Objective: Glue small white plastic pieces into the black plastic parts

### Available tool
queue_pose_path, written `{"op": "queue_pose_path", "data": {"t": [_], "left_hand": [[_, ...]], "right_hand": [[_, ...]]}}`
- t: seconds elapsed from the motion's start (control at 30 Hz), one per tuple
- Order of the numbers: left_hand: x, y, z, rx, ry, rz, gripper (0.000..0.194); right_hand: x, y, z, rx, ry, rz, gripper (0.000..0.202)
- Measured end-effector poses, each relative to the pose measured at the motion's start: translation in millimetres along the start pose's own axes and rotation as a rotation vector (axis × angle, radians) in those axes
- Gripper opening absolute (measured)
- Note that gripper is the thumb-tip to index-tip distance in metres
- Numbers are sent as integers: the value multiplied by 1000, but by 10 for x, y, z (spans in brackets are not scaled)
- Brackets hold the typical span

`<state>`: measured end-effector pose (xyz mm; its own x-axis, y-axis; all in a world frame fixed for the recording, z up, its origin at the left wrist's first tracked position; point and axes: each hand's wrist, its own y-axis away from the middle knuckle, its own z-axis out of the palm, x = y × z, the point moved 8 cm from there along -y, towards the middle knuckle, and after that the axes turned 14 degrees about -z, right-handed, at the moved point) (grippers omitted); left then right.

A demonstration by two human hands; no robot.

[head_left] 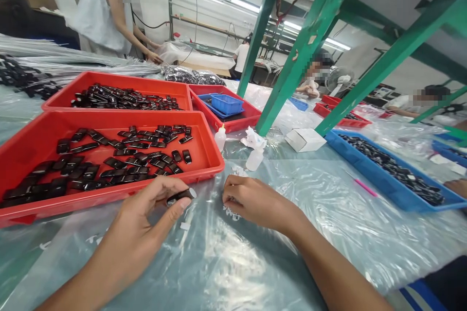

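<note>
My left hand (142, 233) pinches a small glossy black part (177, 197) with a pale round end between thumb and fingers, just past the near rim of a red tray (207, 172). Many similar black parts (140, 160) lie in that tray. To the right, my right hand (251, 199) is bent down over small white pieces (230, 214) on the plastic sheet. Its fingertips are pressed together, and what they hold, if anything, is hidden. A single white piece (185, 226) lies on the sheet below the black part.
Behind stand another red tray (146, 80) of black parts and a red tray with blue baskets (226, 104). Small bottles (254, 159), a white box (305, 140) and a pink-handled tool (366, 187) lie right. A blue tray (383, 192) and green posts (302, 43) stand beyond. Other people work nearby.
</note>
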<state>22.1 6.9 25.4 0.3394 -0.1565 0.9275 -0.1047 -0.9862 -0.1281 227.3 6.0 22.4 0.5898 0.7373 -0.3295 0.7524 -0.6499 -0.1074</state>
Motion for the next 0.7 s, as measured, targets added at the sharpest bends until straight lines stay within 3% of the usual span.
{"op": "queue_pose_path", "data": {"t": [0.17,0.33,0.43,0.57,0.7], "left_hand": [[-60,-1,39,-35,-20,10,21],[-81,32,122,-101,-29,10,17],[-28,59,149,-121,7,8,16],[13,57,170,-129,48,-10,17],[-16,69,161,-108,78,-29,15]], "right_hand": [[-87,-24,-125,51,-43,-17,19],[-301,-80,-305,388,-573,-74,12],[-320,-119,-183,518,-859,-8,20],[-278,-186,97,507,-1080,91,41],[-249,-216,271,511,-1260,153,49]]}}
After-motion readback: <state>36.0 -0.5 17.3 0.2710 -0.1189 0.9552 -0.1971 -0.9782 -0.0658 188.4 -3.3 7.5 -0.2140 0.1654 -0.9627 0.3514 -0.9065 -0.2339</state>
